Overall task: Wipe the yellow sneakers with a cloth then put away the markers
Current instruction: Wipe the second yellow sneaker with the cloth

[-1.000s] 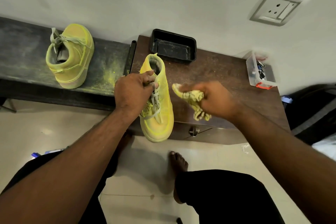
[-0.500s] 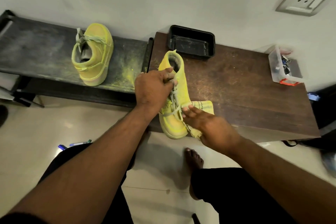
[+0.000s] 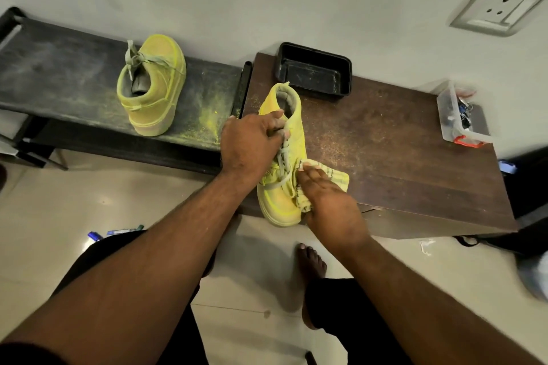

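Yellow suede marks the sneaker (image 3: 293, 139) standing at the near left edge of the brown wooden desk (image 3: 400, 157), its toe reaching past the front edge. The left hand (image 3: 252, 145) grips it at the collar and upper laces, fingers curled round the tongue. The right hand (image 3: 329, 201) lies with fairly straight fingers on a pale yellow checked cloth (image 3: 335, 176), pressing it against the sneaker's right side. The second yellow sneaker (image 3: 151, 83) stands apart on the dark bench (image 3: 59, 77) to the left, amid yellow dust. A black tray (image 3: 314, 72) sits at the desk's far edge by the wall, and a clear plastic box (image 3: 459, 115) at the far right corner. Markers (image 3: 118, 232) lie on the floor beside the person's left leg. No brand or writing can be read.
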A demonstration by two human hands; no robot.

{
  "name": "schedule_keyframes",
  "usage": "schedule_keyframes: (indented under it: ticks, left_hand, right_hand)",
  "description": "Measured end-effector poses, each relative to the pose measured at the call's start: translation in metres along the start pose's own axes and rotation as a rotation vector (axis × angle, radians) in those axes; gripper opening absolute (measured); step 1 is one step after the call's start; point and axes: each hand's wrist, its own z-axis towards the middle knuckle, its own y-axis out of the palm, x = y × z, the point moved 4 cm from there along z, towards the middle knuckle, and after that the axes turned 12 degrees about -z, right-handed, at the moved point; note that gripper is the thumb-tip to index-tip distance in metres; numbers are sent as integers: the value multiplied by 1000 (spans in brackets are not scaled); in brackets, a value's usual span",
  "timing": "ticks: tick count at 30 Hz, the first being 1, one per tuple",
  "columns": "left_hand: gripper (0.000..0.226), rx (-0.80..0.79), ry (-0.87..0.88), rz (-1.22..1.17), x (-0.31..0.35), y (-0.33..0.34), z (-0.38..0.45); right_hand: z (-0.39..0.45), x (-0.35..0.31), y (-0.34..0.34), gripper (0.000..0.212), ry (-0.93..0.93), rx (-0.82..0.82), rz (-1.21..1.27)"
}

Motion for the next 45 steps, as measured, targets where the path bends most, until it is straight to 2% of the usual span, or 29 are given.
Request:
schedule_keyframes:
  ticks: [4, 8, 13, 19, 24, 25, 26, 30, 34, 36, 38, 42, 45]
  left_hand:
    - [27, 3, -1, 17, -1, 0, 0]
    - [27, -6, 6, 12, -1, 1, 1]
    - [26, 6, 6, 0, -2, 1, 1]
    - [27, 11, -4, -30, -4, 3, 1]
    - [24, 30, -11, -78, -5, 2, 0]
    - [24, 32, -12, -77, -5, 2, 0]
    - [24, 32, -16, -78, -5, 2, 0]
    - [25, 23, -22, -87, -5, 2, 0]
    - [25, 17, -27, -74, -6, 2, 1]
    - [25, 15, -19, -59, -5, 2, 2]
    - [25, 18, -15, -53, -4, 1, 1]
    - [26, 26, -19, -51, -3, 0, 1]
    - [26, 35, -10, -35, -3, 0, 1]
  right_hand:
    - [27, 9, -11, 55, 201, 156, 228]
    - [54, 24, -27, 26, 353, 264, 332]
    - [87, 24, -49, 28, 330, 312, 511]
    - [50, 29, -28, 18, 302, -21, 368]
    - [-23, 22, -1, 20, 394, -437, 487]
    - [-32, 19, 1, 18, 403, -466, 495]
    - [-36, 18, -2, 17, 428, -443, 514]
    - [-8, 41, -34, 13, 648, -153, 785]
    - [44, 43, -62, 16, 628, 46, 965]
    - [69, 39, -68, 20, 577, 142, 942]
    - [85, 33, -65, 21, 537, 166, 866]
    - [75, 20, -51, 14, 513, 42, 595]
    - [38, 3, -44, 21, 430, -80, 406]
